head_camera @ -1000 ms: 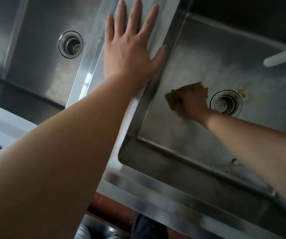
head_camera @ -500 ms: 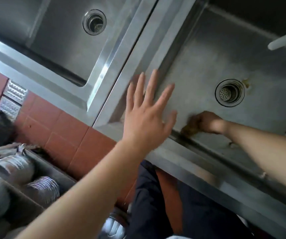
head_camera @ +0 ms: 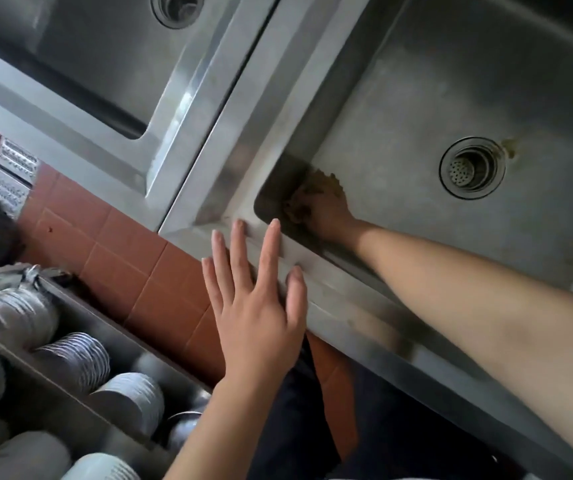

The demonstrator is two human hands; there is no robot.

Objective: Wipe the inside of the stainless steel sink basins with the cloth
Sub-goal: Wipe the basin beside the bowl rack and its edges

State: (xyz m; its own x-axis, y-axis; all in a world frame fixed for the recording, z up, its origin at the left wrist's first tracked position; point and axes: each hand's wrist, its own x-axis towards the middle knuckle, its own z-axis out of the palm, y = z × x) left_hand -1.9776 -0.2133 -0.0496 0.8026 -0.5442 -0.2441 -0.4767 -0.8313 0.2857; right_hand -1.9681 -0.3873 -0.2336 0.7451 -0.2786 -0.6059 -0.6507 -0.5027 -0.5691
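Right hand [head_camera: 326,211] clenched on cloth [head_camera: 307,197], scrubbing near-left corner of right basin [head_camera: 399,140]; left hand [head_camera: 257,306] released, flat on near rim [head_camera: 312,268]; corner step likely underway, next probably sweeping along floor toward drain [head_camera: 472,168], then left basin [head_camera: 98,57].

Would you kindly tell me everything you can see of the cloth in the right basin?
The cloth is a yellowish-brown, mottled rag, bunched and crumpled, with a ragged edge showing past the fingers. It looks soft and possibly damp. The right hand grips it and presses it into the near left corner of the right basin, where floor meets wall. Most of it is hidden under the hand, so its full shape cannot be told. It lies well apart from the drain.
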